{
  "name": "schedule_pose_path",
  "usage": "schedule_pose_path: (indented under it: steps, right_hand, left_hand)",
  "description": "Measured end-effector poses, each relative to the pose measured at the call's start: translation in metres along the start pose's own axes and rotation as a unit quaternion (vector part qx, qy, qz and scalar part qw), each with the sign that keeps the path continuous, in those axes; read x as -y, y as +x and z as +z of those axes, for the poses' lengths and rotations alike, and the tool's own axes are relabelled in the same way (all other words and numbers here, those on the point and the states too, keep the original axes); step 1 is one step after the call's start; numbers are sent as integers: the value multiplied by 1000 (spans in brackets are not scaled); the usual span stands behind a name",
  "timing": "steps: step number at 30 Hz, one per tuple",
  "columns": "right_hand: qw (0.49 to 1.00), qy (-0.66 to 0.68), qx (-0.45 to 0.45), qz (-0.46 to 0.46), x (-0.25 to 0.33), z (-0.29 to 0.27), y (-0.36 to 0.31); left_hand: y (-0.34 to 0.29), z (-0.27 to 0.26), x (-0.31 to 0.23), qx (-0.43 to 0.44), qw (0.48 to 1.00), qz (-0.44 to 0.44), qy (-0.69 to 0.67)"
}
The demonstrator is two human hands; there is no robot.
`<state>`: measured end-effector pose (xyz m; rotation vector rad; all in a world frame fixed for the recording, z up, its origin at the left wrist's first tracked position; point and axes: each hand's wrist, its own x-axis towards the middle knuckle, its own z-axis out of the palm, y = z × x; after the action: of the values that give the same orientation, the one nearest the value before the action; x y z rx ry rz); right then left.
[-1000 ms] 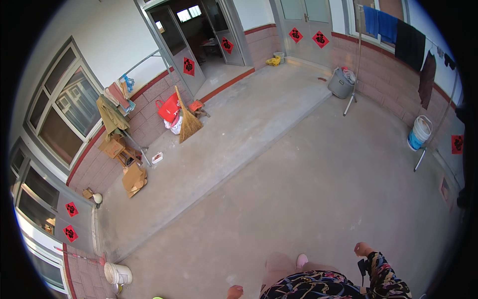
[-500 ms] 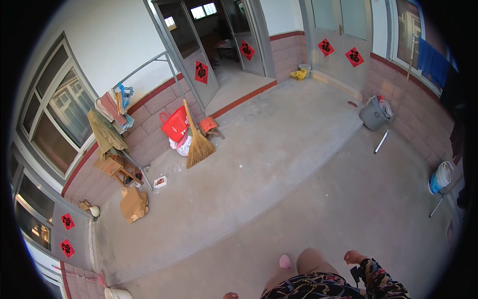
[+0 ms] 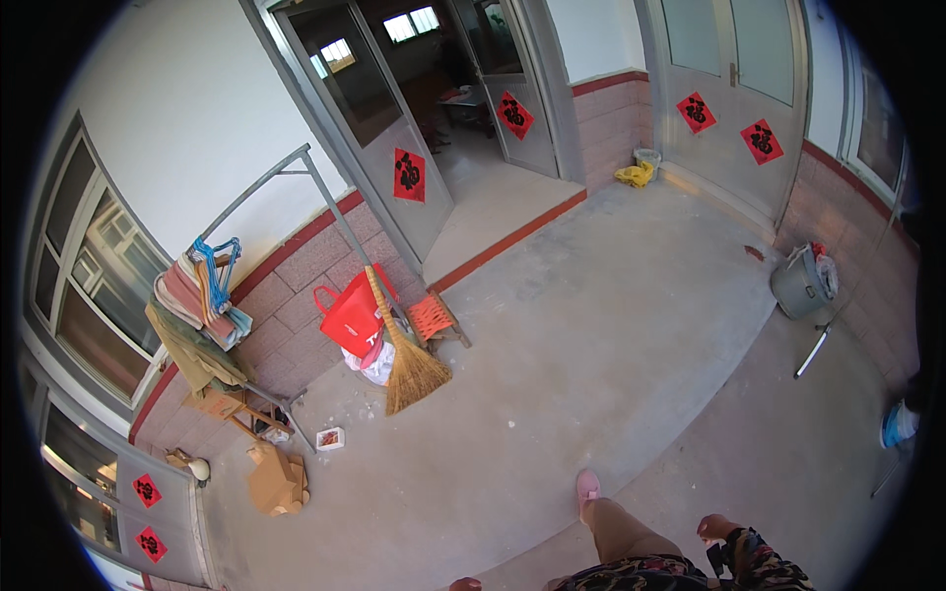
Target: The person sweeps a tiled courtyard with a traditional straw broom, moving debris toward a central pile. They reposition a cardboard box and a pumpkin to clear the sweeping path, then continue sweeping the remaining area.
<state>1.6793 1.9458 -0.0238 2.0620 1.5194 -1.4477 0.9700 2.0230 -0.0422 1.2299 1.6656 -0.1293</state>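
Observation:
My right hand (image 3: 717,528) hangs at the lower right beside my raised thigh, its fingers curled in and nothing seen in them. A dark patterned sleeve covers that arm, with something black near the wrist. Of my left hand (image 3: 465,584) only a small part shows at the lower edge, its fingers hidden. My foot in a pink shoe (image 3: 588,485) is stretched forward on the concrete floor. Neither hand touches anything visible. Further ahead, a straw broom (image 3: 414,377) leans by a red bag (image 3: 353,317) and a small red-topped folding stool (image 3: 437,317).
An open doorway (image 3: 503,182) with a red sill lies ahead. A clothes rack (image 3: 340,212) with blue hangers (image 3: 219,268) stands left, above flattened cardboard (image 3: 277,483) and a small white tray (image 3: 330,439). At right are a grey bin (image 3: 798,284) and a blue-white bucket (image 3: 898,425).
I have moved forward, closer to the doorway, broom and rack. The pink-shod foot has swung ahead. My right hand stays curled by my side.

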Motion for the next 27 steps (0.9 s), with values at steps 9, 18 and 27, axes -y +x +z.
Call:
schedule_pose_path:
  steps: [9, 18, 27]
  right_hand:
    - [991, 122, -58, -12, 96, -181, 70]
    - [977, 165, 50, 123, 124, -202, 124]
    - [935, 304, -56, 173, 326, -305, 212]
  left_hand:
    - [86, -170, -233, -155, 983, 40, 94]
    - [218, -356, -370, -264, 950, 153, 71]
    - [423, -590, -452, -338, 921, 191, -42]
